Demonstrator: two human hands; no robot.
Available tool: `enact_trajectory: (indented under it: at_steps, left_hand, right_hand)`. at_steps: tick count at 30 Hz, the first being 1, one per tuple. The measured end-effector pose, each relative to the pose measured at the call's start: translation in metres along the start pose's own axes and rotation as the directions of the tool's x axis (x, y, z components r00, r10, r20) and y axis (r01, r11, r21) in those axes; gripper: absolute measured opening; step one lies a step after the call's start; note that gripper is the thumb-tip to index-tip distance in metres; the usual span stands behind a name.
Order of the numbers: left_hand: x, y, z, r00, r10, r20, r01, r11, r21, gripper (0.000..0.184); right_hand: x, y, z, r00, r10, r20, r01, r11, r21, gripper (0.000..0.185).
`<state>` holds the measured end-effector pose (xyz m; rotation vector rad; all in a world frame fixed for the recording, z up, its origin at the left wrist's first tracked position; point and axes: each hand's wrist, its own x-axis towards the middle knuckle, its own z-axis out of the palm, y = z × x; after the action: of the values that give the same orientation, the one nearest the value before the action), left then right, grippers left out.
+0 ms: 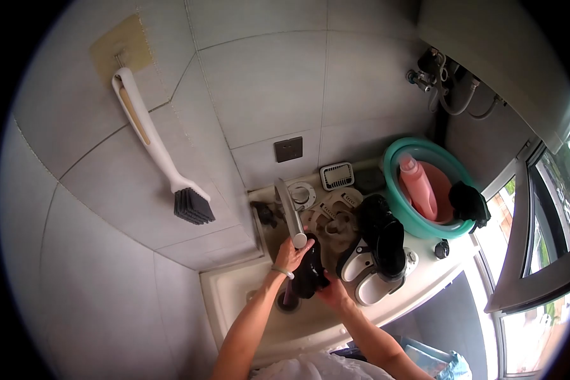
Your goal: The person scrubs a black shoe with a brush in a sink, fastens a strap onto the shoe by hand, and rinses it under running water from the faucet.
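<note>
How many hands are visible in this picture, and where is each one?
2. The left hand is at the upper left side of the black item, near the tap; the right hand is at that item's lower right.

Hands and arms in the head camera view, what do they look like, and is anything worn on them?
The left hand and right hand are bare, without gloves. A pale, rounded bangle circles the left wrist; none shows on the right. No sleeves cover the visible forearms. White, crumpled-looking clothing shows between them.
</note>
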<state>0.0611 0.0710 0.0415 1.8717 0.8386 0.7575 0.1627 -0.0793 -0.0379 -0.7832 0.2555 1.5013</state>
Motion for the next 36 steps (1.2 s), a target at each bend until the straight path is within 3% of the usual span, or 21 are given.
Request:
enact_trajectory:
  at_steps: [1,3,4,6,9,11,15,17,18,20,21,23,25,27,28,29,31,32,33,35,36]
  left_hand:
    - [0.001,-0.008,0.003,0.997,0.071,0.041,-0.068,0.996,-0.064,0.053]
    - [-0.005,-0.013,-0.002,0.986,0.063,0.155,-0.035,0.983,-0.179,0.068]
    - [-0.011,-0.01,-0.007,0.986,0.061,0.156,-0.033,0.984,-0.176,0.068]
    - [-0.027,-0.005,-0.019,0.962,-0.06,0.267,0.124,0.965,-0.231,0.079]
    - [-0.056,-0.046,-0.017,0.948,-0.132,0.289,0.217,0.933,-0.287,0.076]
    - [-0.074,-0.054,-0.019,0.923,-0.188,0.336,0.308,0.885,-0.35,0.072]
    - [-0.09,-0.065,-0.022,0.875,-0.31,0.372,0.471,0.724,-0.505,0.063]
    - [-0.088,-0.078,-0.016,0.85,-0.31,0.426,0.522,0.605,-0.601,0.059]
    - [-0.089,-0.069,-0.015,0.852,-0.309,0.423,0.519,0.604,-0.604,0.059]
    - [-0.093,-0.039,-0.016,0.793,-0.408,0.452,0.605,0.443,-0.662,0.052]
    - [-0.095,-0.037,-0.015,0.794,-0.406,0.453,0.604,0.44,-0.664,0.052]
    - [-0.11,-0.036,-0.009,0.725,-0.45,0.522,0.67,0.286,-0.685,0.046]
    - [-0.121,-0.031,-0.003,0.721,-0.433,0.542,0.669,0.227,-0.708,0.045]
    - [-0.119,-0.032,-0.001,0.724,-0.387,0.571,0.655,0.128,-0.744,0.045]
    - [-0.117,-0.031,-0.003,0.734,-0.371,0.569,0.644,0.112,-0.757,0.046]
    - [-0.116,-0.036,-0.002,0.736,-0.368,0.568,0.642,0.114,-0.758,0.046]
    - [-0.109,-0.051,0.001,0.83,-0.348,0.436,0.556,0.454,-0.696,0.046]
    - [-0.104,-0.059,0.002,0.881,-0.275,0.384,0.473,0.514,-0.716,0.056]
    - [-0.102,-0.076,0.004,0.883,-0.27,0.384,0.47,0.519,-0.714,0.056]
    - [-0.106,-0.115,0.008,0.932,-0.255,0.259,0.36,0.751,-0.554,0.059]
    - [-0.106,-0.12,0.002,0.906,-0.302,0.295,0.414,0.775,-0.478,0.062]
  right_hand:
    - [0.0,0.001,-0.002,0.999,-0.005,-0.036,0.006,0.999,0.035,0.032]
    - [0.007,0.003,-0.008,0.998,-0.007,-0.07,0.013,0.997,0.074,0.031]
    - [0.014,0.003,-0.015,1.0,0.008,0.007,-0.01,0.984,0.176,0.033]
    - [0.02,0.007,-0.018,0.996,0.02,0.087,-0.044,0.96,0.277,0.035]
    - [0.02,0.003,0.017,0.999,0.031,-0.007,-0.029,0.97,0.242,0.038]
    - [0.027,0.0,0.034,0.986,0.166,-0.029,-0.145,0.922,0.36,0.034]
    - [0.033,-0.01,0.057,0.991,0.096,0.089,-0.123,0.916,0.382,0.038]
    - [0.024,-0.012,0.062,0.993,0.038,0.114,-0.067,0.962,0.265,0.042]
    - [0.013,-0.017,0.064,0.992,0.04,0.123,-0.056,0.99,0.13,0.046]
    - [-0.011,-0.029,0.067,0.99,0.043,0.135,-0.024,0.99,-0.14,0.053]
    - [-0.02,-0.036,0.066,0.99,0.041,0.133,-0.022,0.99,-0.142,0.053]
    - [-0.041,-0.044,0.064,0.967,0.026,0.252,0.052,0.953,-0.298,0.046]
    - [-0.062,-0.05,0.072,0.974,0.042,0.224,0.053,0.913,-0.404,0.048]
    - [-0.067,-0.056,0.067,0.988,-0.023,0.15,0.118,0.738,-0.664,0.053]
    - [-0.063,-0.053,0.062,0.986,-0.105,0.133,0.166,0.749,-0.642,0.053]
    - [-0.058,-0.051,0.059,0.985,-0.107,0.135,0.169,0.747,-0.643,0.053]
    - [-0.044,-0.049,0.05,0.997,-0.071,0.04,0.082,0.871,-0.484,0.049]
    - [-0.027,-0.045,0.036,1.0,-0.007,0.03,0.017,0.934,-0.357,0.043]
    - [-0.016,-0.042,0.028,0.999,-0.012,0.035,0.023,0.934,-0.356,0.043]
    - [0.0,-0.033,0.017,0.991,0.133,-0.01,-0.133,0.969,-0.207,0.029]
    - [0.01,-0.026,0.006,0.991,0.132,-0.007,-0.131,0.969,-0.208,0.029]
